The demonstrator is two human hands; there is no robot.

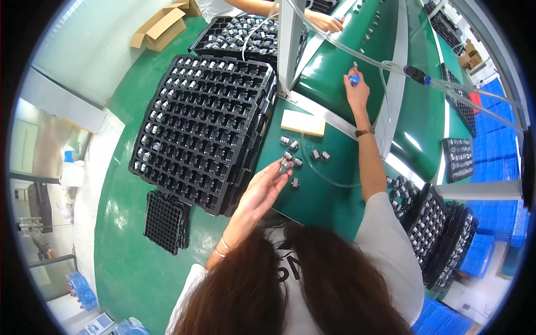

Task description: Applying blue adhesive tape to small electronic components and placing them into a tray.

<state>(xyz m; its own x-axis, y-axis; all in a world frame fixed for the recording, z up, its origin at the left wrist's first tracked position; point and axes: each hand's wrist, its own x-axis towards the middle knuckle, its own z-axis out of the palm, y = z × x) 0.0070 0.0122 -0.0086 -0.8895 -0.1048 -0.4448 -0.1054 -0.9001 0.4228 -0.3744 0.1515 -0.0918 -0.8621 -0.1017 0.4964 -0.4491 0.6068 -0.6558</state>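
My left hand (260,192) is closed, with a small silver-and-black part (286,162) pinched at its fingertips. Several similar small parts (315,154) lie loose around it on the green tabletop (329,192). My right arm reaches forward over the green conveyor belt (326,78). That right hand (358,96) is closed around a small blue-bodied tool (354,79), whose tip is too small to make out. Left of my left hand stands a stack of black compartment trays (192,125); silver parts fill some pockets along the top tray's far and left sides.
A pale yellow block (303,123) lies by the belt's edge. A metal post (291,47) and clear hoses (357,54) cross the space ahead. Another person's hand (326,22) is over the far belt. More filled trays (427,218) stand to my right, near blue bins (497,167).
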